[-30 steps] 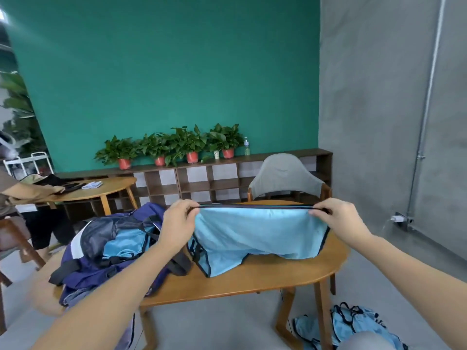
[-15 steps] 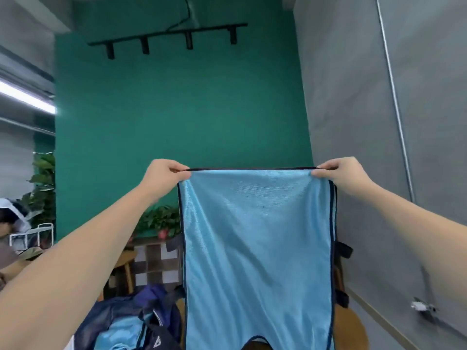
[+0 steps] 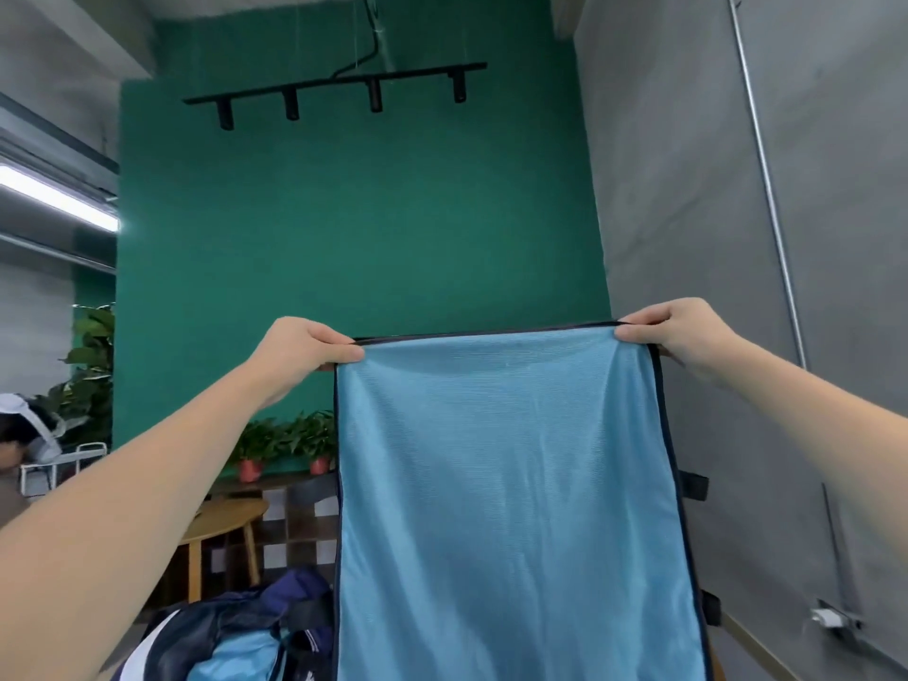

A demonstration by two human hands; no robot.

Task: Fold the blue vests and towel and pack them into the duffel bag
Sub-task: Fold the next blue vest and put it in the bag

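Note:
A light blue vest (image 3: pixel 511 508) with dark trim hangs full length in front of me, held up by its top edge. My left hand (image 3: pixel 304 349) pinches the top left corner and my right hand (image 3: pixel 673 336) pinches the top right corner, both arms stretched out. At the lower left lies the dark blue duffel bag (image 3: pixel 236 631), with light blue fabric showing in its opening. The vest hides the table under it, and the towel is out of sight.
A round wooden side table (image 3: pixel 221 523) stands at the left behind the bag. Potted plants (image 3: pixel 285 442) line a shelf along the green wall. A person is at the far left edge (image 3: pixel 19 435). A grey wall with a socket (image 3: pixel 830 619) runs along the right.
Both hands have lifted the vest from the table to hang straight down. My view has tilted up toward the wall and ceiling. Since half a second ago the vest has barely moved.

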